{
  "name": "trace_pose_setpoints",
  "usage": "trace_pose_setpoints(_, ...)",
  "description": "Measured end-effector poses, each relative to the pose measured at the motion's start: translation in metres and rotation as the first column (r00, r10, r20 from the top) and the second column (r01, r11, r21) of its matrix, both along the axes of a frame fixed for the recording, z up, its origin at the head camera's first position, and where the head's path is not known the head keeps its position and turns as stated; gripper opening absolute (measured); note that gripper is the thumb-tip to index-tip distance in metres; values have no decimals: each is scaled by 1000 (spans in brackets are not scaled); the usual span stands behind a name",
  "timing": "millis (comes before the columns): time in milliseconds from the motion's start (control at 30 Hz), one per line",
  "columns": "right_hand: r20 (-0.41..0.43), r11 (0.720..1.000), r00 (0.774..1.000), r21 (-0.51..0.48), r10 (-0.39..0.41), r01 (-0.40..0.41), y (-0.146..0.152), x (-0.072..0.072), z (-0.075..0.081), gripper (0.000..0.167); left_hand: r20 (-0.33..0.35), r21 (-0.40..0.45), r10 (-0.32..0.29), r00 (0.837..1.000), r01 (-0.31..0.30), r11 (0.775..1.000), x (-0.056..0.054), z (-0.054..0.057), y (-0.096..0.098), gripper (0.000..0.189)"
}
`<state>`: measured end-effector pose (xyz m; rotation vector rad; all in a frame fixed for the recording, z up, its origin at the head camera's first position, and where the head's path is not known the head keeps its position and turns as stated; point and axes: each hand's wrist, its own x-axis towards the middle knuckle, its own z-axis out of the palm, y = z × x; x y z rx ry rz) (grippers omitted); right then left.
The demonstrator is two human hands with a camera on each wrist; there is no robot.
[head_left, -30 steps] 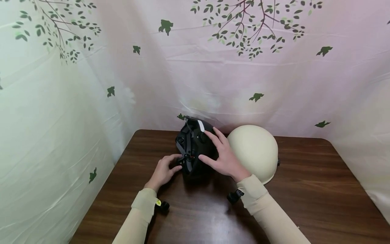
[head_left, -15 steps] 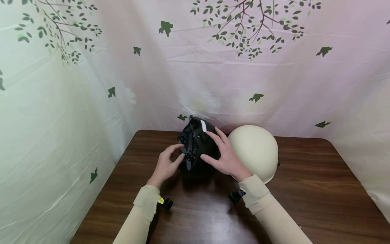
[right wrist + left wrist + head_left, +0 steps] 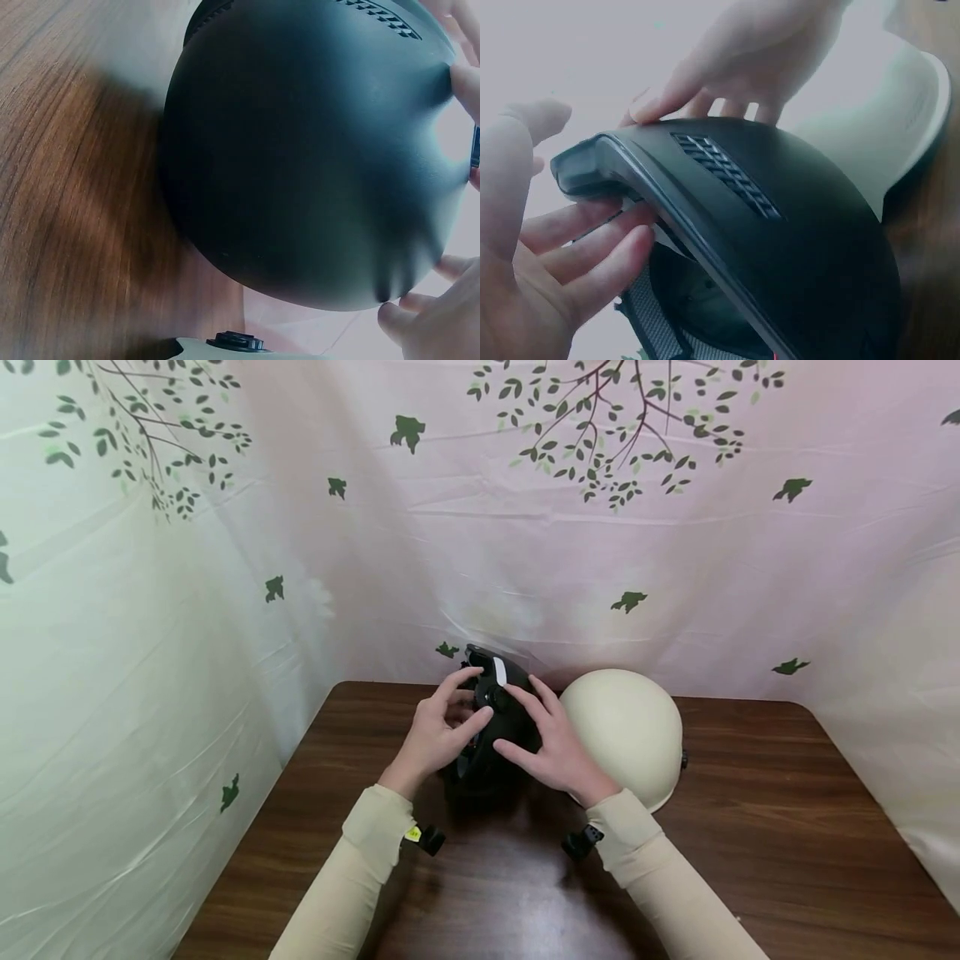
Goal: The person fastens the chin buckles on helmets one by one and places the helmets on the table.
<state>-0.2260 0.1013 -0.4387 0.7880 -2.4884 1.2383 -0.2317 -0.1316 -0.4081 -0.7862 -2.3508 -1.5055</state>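
A black helmet [image 3: 483, 777] with vent slots lies tipped on the table, its opening towards the left and its outer shell [image 3: 300, 165] towards the right. My left hand [image 3: 435, 731] is at the opening's edge. In the left wrist view its fingers [image 3: 604, 240] reach under the brim while the thumb stands apart from the shell. My right hand [image 3: 555, 747] rests on the shell with spread fingers, steadying the far side. Grey mesh padding [image 3: 652, 307] shows inside; much of the interior is hidden by my left hand in the head view.
Close by on the right sits a cream helmet [image 3: 626, 727], dome up, partly behind my right hand. Dark wood-grain table [image 3: 765, 810] spreads around both. A pale printed curtain [image 3: 525, 560] hangs along the back edge and sides.
My left hand has moved up and rightward, from the helmet's lower inner edge to its brim. The helmet shifted slightly right early on. My right hand has stayed on the shell.
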Motion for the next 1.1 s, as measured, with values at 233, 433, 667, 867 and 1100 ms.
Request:
trace_pose_setpoints(233, -9, 1000, 1000, 5, 5, -5, -1, -1, 3, 77, 131, 35, -29, 991, 25, 999, 1, 6, 1, 42)
trace_pose_setpoints(433, 9, 999, 1000, 40, 10, -10, -5, 1, 4, 79, 278, 238, -100, 955, 32, 971, 1, 1, -3, 40)
trace_pose_setpoints(667, 45, 998, 999, 56, 9, -11, -8, 2, 4, 79, 300, 332, -120, 946, 14, 943, 3, -3, -7, 41)
trace_pose_setpoints(867, 11, 998, 1000, 63, 15, -15, -11, 1, 3, 81, 308, 378, -123, 944, -3, 926, 3, -6, -12, 43)
trace_pose_setpoints(1100, -9, 998, 1000, 65, 24, -23, -15, 1, 5, 80, 300, 474, -115, 947, -44, 879, 2, -9, -19, 44)
